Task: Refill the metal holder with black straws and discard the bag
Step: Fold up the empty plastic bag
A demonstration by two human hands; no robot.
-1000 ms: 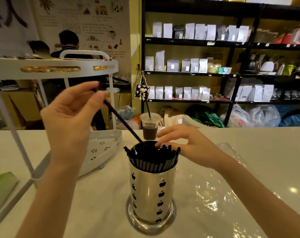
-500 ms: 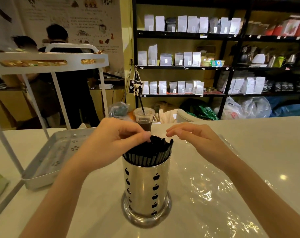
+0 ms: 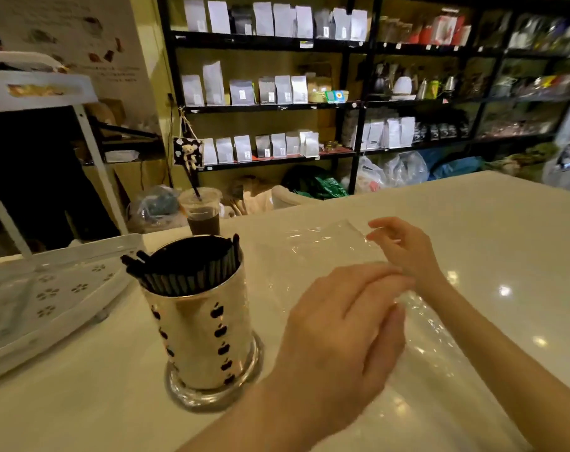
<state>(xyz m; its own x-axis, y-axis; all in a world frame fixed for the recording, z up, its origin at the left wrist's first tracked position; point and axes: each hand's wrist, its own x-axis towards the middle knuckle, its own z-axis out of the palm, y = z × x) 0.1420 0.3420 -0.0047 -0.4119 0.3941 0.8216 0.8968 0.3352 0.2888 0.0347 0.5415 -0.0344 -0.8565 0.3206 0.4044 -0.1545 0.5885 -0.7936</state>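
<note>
**Observer A:** The metal holder (image 3: 201, 324) stood on the white table (image 3: 472, 216), packed with black straws (image 3: 182, 272), a few of them leaning out past its near-left rim. The refill looked finished, so the step in hand was the bag.

**Observer B:** Agreed. The clear bag (image 3: 326, 246) lay flat on the table just to the right of the holder, apparently empty, though the plastic was so transparent that its edges were hard to trace. The right hand (image 3: 404, 249) was at the corner farthest from the holder, fingers loosely curled and thumb close to forefinger. Whether it had actually pinched the film could not be told.

**Observer A:** And the left hand (image 3: 336, 327)?

**Observer B:** It hovered palm down over the near part of the bag, right of the holder, fingers together and nearly straight, holding nothing.

**Observer A:** To do it well, she would probably need to gather the film inward from that far corner and bunch it, not drag it sideways. Thin plastic clings to a glossy top.

**Observer B:** The bunching should also stay on the side away from the holder, since a sweeping wrist could catch those leaning straws. The iced drink cup (image 3: 201, 210) behind the holder was another thing to avoid.
</note>
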